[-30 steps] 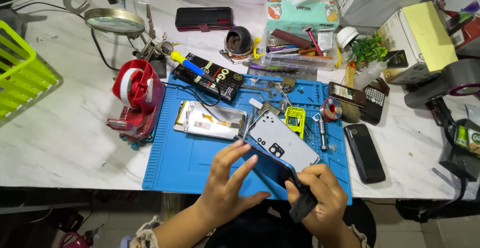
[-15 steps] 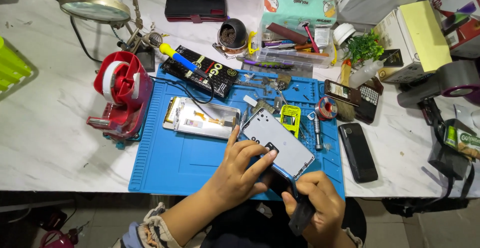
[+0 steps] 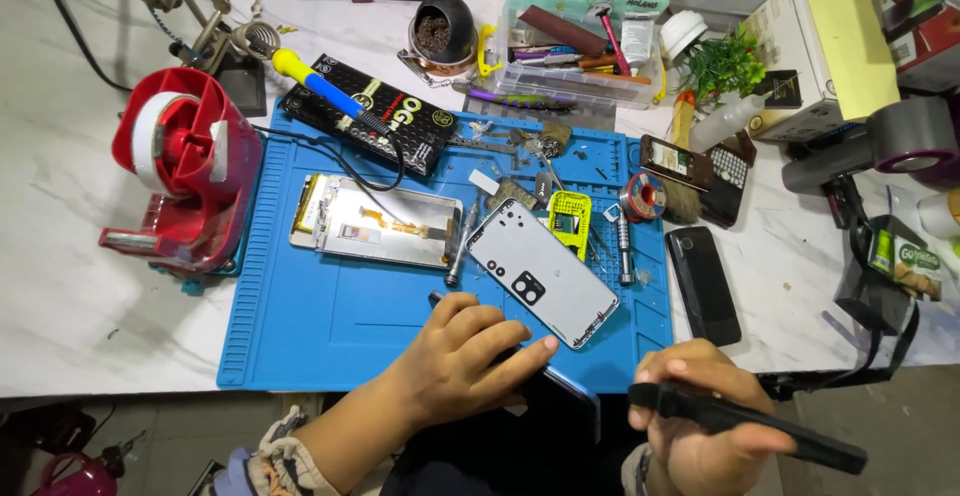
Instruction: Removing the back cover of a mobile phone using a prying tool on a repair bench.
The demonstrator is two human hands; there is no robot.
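Tape dispenser, red and bulky, sits nearer the left side of the view than half a second ago, since the camera has dipped closer to the bench. On the blue mat lies an opened phone frame, with a pale back cover just to its right. That cover now lies free on the mat; earlier the left hand reached over its lower end. The left hand has drawn back to the mat's front edge, palm down, fingers curled over a dark phone and pressing it, the forearm coming in from the lower left. The phone's right end sticks out past the fingertips. Well clear of it, the right hand is closed around a black flat tool, which points right.
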